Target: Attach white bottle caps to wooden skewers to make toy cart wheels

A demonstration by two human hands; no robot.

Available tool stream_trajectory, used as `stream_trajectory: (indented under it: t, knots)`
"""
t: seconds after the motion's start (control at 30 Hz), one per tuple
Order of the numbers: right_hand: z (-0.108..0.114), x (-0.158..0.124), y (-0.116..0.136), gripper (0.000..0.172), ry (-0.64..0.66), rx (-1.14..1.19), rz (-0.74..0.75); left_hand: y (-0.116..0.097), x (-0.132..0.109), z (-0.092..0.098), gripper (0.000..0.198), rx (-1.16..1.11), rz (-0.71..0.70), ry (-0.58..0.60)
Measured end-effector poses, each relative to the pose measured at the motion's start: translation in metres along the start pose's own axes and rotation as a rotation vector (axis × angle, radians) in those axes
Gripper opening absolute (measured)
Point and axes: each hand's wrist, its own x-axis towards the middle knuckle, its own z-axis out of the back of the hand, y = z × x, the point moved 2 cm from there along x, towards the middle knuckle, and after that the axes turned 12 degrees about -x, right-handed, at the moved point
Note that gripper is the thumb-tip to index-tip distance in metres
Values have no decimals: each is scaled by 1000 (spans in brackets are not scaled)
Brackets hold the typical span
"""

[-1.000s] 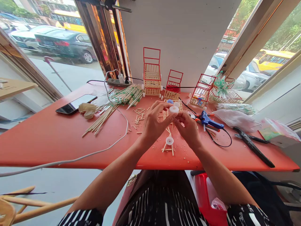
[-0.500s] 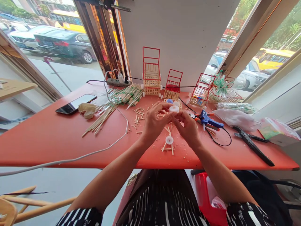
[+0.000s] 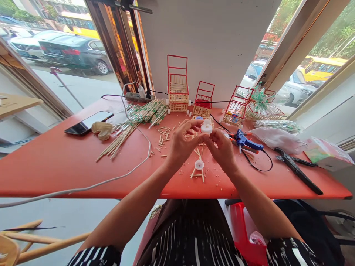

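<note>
Over the middle of the red table (image 3: 61, 162) my left hand (image 3: 183, 142) and my right hand (image 3: 222, 149) meet, fingers pinched together. Between the fingertips sits a small white plastic wheel (image 3: 206, 128), held by both hands. Below the hands a second white wheel on crossed wooden sticks (image 3: 199, 167) lies on the table. Short stick offcuts (image 3: 164, 136) are scattered to the left of my left hand. A blue glue gun (image 3: 244, 139) lies just right of my right hand.
Three small red-framed stick carts (image 3: 177, 88) (image 3: 203, 98) (image 3: 237, 107) stand at the back by the wall. Long sticks (image 3: 122, 138), a phone (image 3: 85, 123), a white cable (image 3: 119, 177), black pliers (image 3: 298, 171) and plastic bags (image 3: 277, 138) lie around.
Both hands stay together on the white wheel with only slight finger shifts. The view has dipped slightly.
</note>
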Motion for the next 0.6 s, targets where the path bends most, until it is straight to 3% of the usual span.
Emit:
stream_trajectory:
  t: [0.6]
  knots:
    - [1,-1,-10,23,15,2,-59,-6,-1,4,10,122,-109,-68]
